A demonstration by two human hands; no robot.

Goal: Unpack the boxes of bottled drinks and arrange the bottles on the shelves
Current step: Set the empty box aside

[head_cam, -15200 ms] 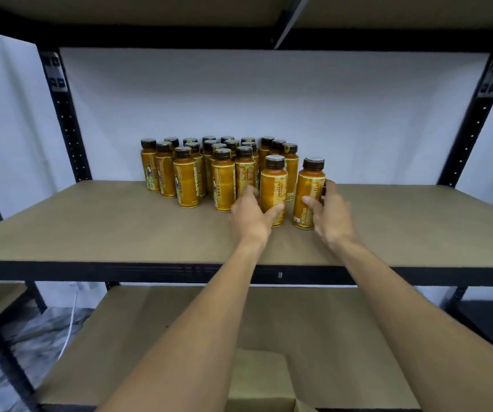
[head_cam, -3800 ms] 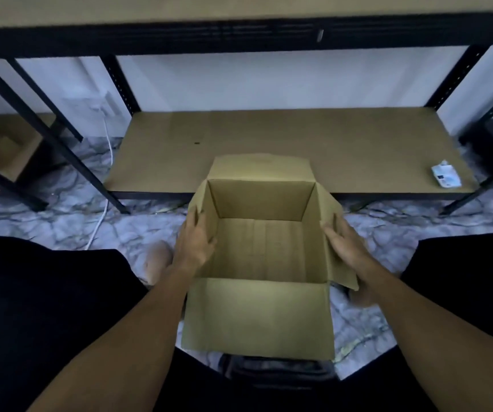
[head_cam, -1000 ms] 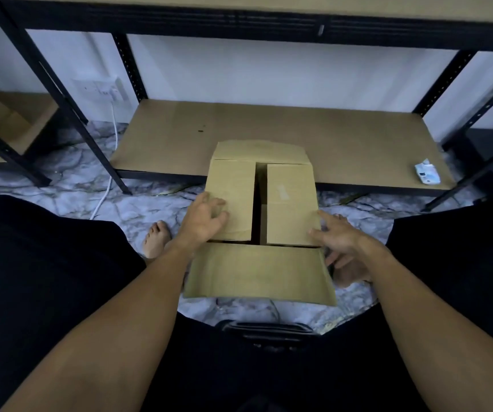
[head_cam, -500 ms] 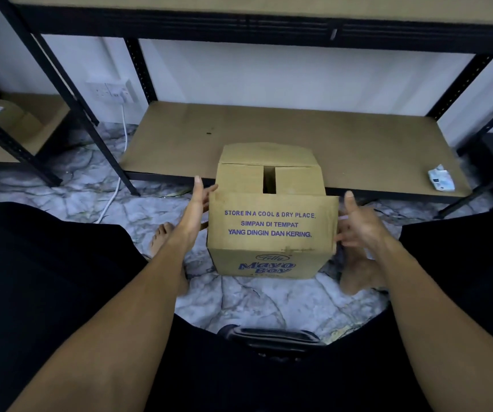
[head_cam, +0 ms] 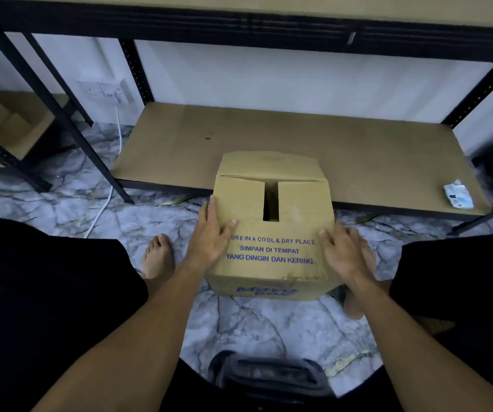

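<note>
A brown cardboard box (head_cam: 272, 203) with blue printed text stands on the marble floor in front of the bottom shelf (head_cam: 358, 150). Its two side flaps are folded in, with a narrow gap between them; the far flap stands up. My left hand (head_cam: 212, 236) lies flat with straight fingers on the box's left top edge. My right hand (head_cam: 341, 252) presses flat on the near flap at the box's right edge. No bottles are in view.
A small white packet (head_cam: 457, 196) lies at the right end of the bottom shelf. A white cable (head_cam: 105, 197) runs down from a wall socket (head_cam: 105, 92) on the left. Another rack with a cardboard box (head_cam: 4, 120) stands far left. My bare feet flank the box.
The box was open and empty, then its side flaps were folded in. In the last half second both hands moved from beside the box onto it, pressing the near flap down.
</note>
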